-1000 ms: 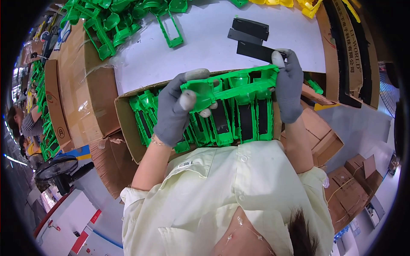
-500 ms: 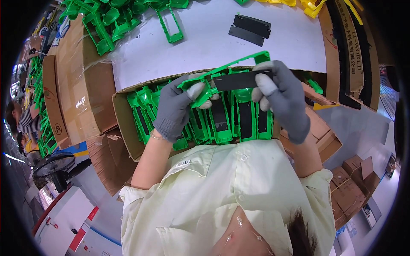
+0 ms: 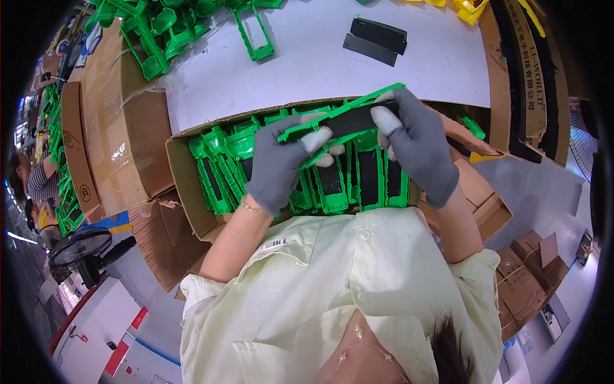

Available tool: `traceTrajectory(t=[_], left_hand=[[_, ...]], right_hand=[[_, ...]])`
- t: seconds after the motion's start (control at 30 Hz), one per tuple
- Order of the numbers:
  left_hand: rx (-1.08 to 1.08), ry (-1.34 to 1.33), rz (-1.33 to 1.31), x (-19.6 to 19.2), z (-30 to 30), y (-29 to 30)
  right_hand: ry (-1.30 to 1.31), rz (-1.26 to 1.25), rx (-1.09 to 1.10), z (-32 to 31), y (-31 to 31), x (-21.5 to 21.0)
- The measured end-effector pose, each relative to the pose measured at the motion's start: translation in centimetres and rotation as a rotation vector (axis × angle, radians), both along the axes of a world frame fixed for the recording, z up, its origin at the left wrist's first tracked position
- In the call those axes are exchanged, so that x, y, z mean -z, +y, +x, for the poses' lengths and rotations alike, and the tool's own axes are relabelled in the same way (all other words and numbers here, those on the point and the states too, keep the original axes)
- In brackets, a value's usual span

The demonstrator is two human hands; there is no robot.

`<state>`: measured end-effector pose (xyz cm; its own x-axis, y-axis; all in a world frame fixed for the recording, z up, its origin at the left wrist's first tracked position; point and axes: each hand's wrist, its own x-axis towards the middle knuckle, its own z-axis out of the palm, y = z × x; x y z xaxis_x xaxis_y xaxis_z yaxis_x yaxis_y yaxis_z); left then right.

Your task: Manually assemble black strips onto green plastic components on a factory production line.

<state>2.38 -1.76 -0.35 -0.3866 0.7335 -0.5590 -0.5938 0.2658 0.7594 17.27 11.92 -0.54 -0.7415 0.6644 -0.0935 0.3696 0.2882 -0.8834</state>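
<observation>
Both my hands wear grey gloves with pale fingertips. My left hand (image 3: 276,159) is closed on the left end of a green plastic frame (image 3: 366,100), held tilted above an open cardboard box. A flat black panel (image 3: 353,121) lies along the frame's opening, partly covered by my fingers. My right hand (image 3: 419,146) pinches the right end of the panel and frame, thumb on the black face. Whether the panel is fully seated cannot be made out. Under my hands, the cardboard box (image 3: 182,185) holds several green frames (image 3: 335,200) standing in rows, some with black panels in them.
On the white tabletop (image 3: 307,57) lie two black panels (image 3: 376,41) and a single green frame (image 3: 256,40). Green parts (image 3: 169,32) are heaped at the far left, yellow ones (image 3: 470,9) at the far right. Cartons (image 3: 153,128) flank the table; a black fan (image 3: 83,249) stands left.
The black panel has come down against the green frame, and the frame has tipped so its opening shows less. My left hand has shifted right; my right hand has moved slightly left.
</observation>
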Motion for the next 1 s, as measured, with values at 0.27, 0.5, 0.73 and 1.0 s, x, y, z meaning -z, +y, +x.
traceTrajectory(t=[0.27, 0.5, 0.73, 1.0], left_hand=[[0.210, 0.256, 0.032, -1.5, -1.4, -2.5], [0.243, 0.251, -0.137, -2.6, -1.4, -4.9], [0.653, 0.359, -0.449, -7.6, -11.3, -6.6], [0.960, 1.301, -0.446, -6.0, -15.9, -1.2]], right_hand=[[0.223, 0.346, 0.326, -0.5, -1.2, -0.6], [-0.064, -0.004, -0.207, 1.9, -3.8, 1.1], [-0.120, -0.306, -0.120, -0.1, -2.3, -2.0], [-0.106, -0.036, 0.098, 0.0, 4.0, -0.8]])
